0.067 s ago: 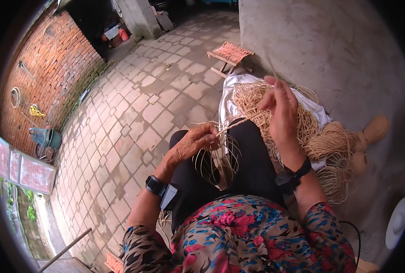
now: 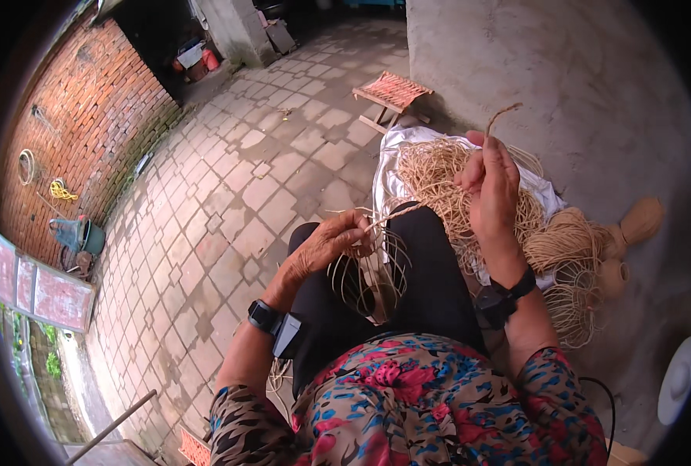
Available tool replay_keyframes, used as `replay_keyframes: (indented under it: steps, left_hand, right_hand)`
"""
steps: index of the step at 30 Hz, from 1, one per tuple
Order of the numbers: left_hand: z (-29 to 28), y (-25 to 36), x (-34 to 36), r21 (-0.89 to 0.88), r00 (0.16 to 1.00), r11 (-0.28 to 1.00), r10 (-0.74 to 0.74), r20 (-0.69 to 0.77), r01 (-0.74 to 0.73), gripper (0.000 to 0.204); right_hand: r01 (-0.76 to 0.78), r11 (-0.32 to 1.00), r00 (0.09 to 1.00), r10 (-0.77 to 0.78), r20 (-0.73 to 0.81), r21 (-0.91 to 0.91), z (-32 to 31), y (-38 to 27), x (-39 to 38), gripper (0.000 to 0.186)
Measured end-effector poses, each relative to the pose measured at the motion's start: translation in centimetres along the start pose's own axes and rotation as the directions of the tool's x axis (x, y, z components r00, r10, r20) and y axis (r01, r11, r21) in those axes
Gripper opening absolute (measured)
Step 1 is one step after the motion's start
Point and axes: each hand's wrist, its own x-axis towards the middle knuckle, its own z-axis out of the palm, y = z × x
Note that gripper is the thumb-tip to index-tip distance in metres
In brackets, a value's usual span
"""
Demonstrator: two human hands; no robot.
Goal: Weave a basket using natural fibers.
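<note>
My left hand (image 2: 338, 241) is closed on the top of a round, open frame of thin tan strands (image 2: 369, 287) that sits between my thighs. A twisted tan cord (image 2: 400, 212) runs from that hand toward the upper right. My right hand (image 2: 489, 186) is raised over the pile of cord at right, fingers pinched on a cord (image 2: 501, 113) whose curved end sticks up above them. Part of that cord is hidden by my fingers.
Loose tan cord (image 2: 431, 163) lies on a white sack (image 2: 392, 155), beside bundles and tan cones (image 2: 640, 217). A slatted stool (image 2: 396, 92) stands by the concrete wall (image 2: 547, 62). A brick wall (image 2: 89, 93) and blue bucket (image 2: 89, 237) are at left of the paving (image 2: 190, 248).
My right hand has moved slightly right and down, and the cord end above its fingers now shows curved. My left hand has barely moved.
</note>
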Motion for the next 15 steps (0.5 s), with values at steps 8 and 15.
replay_keyframes:
  steps: [8,15]
  left_hand:
    - [0.9,-0.9,-0.5,0.519,0.975,0.852,0.045,-0.219,0.077,0.016]
    - [1.2,-1.8,-1.0,0.758,0.929,0.648,0.321,-0.185,-0.073,0.012]
  right_hand:
    - [-0.010,0.850,0.932,0.200,0.303,-0.527,-0.6,3.2,-7.2,0.013]
    - [0.328,0.675,0.899,-0.008,0.438,-0.660,0.2,3.2,-9.9,0.012]
